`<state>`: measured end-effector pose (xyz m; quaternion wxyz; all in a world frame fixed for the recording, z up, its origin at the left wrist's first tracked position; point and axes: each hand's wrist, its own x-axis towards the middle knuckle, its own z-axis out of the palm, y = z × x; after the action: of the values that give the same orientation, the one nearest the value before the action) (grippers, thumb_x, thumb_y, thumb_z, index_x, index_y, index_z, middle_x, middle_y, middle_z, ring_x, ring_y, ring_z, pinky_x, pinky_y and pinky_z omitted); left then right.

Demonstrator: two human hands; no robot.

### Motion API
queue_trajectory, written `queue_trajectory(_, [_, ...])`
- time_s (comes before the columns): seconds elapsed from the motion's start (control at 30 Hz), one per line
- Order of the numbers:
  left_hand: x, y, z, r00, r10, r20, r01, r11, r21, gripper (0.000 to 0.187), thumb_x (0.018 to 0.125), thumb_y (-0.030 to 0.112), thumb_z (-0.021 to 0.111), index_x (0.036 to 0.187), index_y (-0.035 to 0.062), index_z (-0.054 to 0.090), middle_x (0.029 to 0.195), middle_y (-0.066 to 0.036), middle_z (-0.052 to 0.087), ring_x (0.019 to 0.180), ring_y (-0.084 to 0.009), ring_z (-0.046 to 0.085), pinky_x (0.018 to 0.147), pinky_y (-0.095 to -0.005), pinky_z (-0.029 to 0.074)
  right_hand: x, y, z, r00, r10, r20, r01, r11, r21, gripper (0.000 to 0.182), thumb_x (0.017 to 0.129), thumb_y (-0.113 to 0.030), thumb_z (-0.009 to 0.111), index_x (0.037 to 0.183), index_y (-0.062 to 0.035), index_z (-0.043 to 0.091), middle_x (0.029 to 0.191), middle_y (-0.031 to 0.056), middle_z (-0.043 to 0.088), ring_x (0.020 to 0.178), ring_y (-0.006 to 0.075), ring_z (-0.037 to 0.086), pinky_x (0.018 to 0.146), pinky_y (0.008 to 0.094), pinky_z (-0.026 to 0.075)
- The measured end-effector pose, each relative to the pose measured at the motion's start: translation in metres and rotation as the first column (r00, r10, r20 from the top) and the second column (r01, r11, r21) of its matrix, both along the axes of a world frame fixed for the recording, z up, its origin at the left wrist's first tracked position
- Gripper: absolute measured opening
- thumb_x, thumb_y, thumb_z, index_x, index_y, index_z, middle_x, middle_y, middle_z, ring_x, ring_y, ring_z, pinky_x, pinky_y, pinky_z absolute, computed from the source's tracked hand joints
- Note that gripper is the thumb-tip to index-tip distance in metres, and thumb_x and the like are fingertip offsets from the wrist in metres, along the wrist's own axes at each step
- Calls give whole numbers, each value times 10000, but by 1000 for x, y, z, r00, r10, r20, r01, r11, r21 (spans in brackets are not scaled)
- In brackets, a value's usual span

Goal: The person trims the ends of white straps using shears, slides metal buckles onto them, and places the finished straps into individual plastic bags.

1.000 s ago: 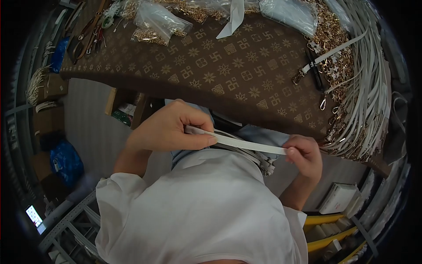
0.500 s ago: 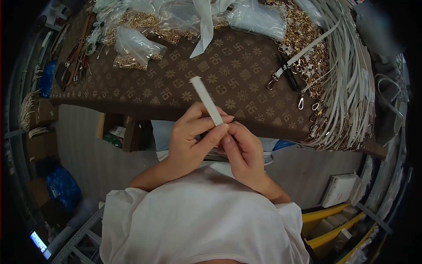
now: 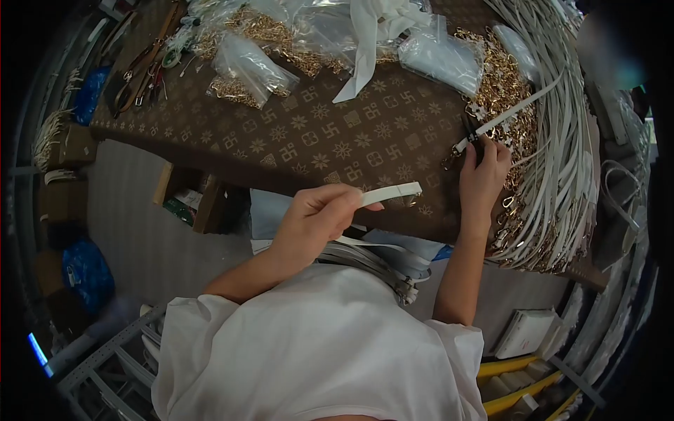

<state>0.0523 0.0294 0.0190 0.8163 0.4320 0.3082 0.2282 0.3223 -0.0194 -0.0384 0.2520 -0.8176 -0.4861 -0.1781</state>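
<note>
My left hand (image 3: 323, 219) pinches a flat white strap (image 3: 392, 192) just above my lap, its folded end pointing right. My right hand (image 3: 486, 172) reaches onto the table at the right, fingers closed around what look like black pliers (image 3: 473, 130). The jaws are partly hidden by the fingers and a strap. Close to those fingertips lies another white strap (image 3: 519, 107) with a metal snap hook (image 3: 449, 160) at its lower end. More white straps (image 3: 385, 250) rest across my lap.
A brown patterned cloth covers the table (image 3: 281, 140). Gold metal clasps (image 3: 507, 88) are heaped beside a thick bundle of pale straps (image 3: 562, 175) at the right. Plastic bags (image 3: 249, 67) lie at the back, leather straps (image 3: 144, 70) at the left.
My right hand has let go of the white strap and moved right to the black pliers. My left hand keeps the strap, which has turned from pointing up to pointing right.
</note>
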Motion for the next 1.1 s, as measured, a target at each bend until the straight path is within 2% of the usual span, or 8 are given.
queue_trajectory(0.17, [-6, -6, 1, 995, -97, 11, 92, 971, 221, 278, 930, 90, 430, 1140, -36, 563, 670, 34, 452, 584, -12, 342, 502, -171, 296, -3, -5, -1, 997, -21, -71, 18, 999, -41, 224, 841, -111, 596, 1025, 15, 583, 921, 156, 534, 863, 311, 518, 735, 398, 432])
queue_trajectory(0.43, [-5, -10, 0, 992, -121, -31, 125, 951, 284, 283, 912, 47, 431, 1157, -22, 555, 680, 19, 486, 595, -29, 394, 521, -182, 333, -10, -15, 11, 960, -60, -273, 40, 996, -79, 166, 869, -101, 560, 959, 37, 548, 873, 139, 549, 739, 277, 562, 630, 358, 456])
queue_trajectory(0.53, [-5, -11, 2, 989, -134, -59, 146, 942, 301, 299, 905, 35, 407, 1157, -11, 561, 681, 14, 500, 592, -33, 401, 529, -184, 341, -19, -24, 18, 920, 55, -389, -4, 991, 131, 151, 886, -100, 544, 938, 41, 526, 828, 123, 555, 709, 221, 567, 617, 327, 452])
queue_trajectory(0.6, [-4, -11, 3, 985, -153, -85, 172, 934, 312, 300, 906, 43, 411, 1163, -8, 558, 698, 13, 509, 595, -33, 402, 532, -184, 343, -38, -34, 32, 515, 271, -813, 32, 942, 334, 146, 926, -125, 488, 942, 16, 521, 798, 70, 562, 710, 116, 543, 580, 275, 434])
queue_trajectory(0.73, [-2, -13, 0, 990, -126, -60, 139, 926, 352, 291, 877, 5, 469, 1151, -21, 564, 752, -1, 549, 608, -28, 415, 533, -189, 346, -73, -48, 53, 474, 291, -831, -44, 950, 308, 200, 933, -150, 471, 1034, 15, 520, 793, 52, 550, 657, 99, 502, 538, 235, 404])
queue_trajectory(0.8, [-2, -13, -1, 993, -104, -49, 115, 911, 396, 290, 864, -12, 489, 1143, -27, 568, 770, -9, 563, 615, -28, 424, 533, -190, 348, -82, -52, 56, 665, 430, -611, -255, 899, 355, 265, 893, -135, 526, 1091, 39, 545, 724, 75, 524, 600, 113, 472, 488, 252, 378])
queue_trajectory(0.9, [-2, -14, -2, 995, -93, -46, 104, 898, 428, 288, 842, -41, 511, 1123, -38, 576, 789, -25, 586, 629, -32, 448, 536, -193, 357, -91, -59, 65, 741, 496, -453, -441, 868, 229, 340, 826, -143, 611, 1130, 8, 583, 687, 59, 483, 560, 142, 436, 477, 259, 357])
queue_trajectory(1.1, [-2, -17, -4, 998, -58, -34, 67, 905, 421, 282, 851, -25, 511, 1123, -33, 581, 784, -34, 599, 626, -39, 469, 534, -196, 368, -110, -68, 68, 790, 479, -382, -479, 872, 102, 373, 706, -125, 713, 1060, -28, 645, 658, 41, 466, 552, 159, 444, 475, 268, 361])
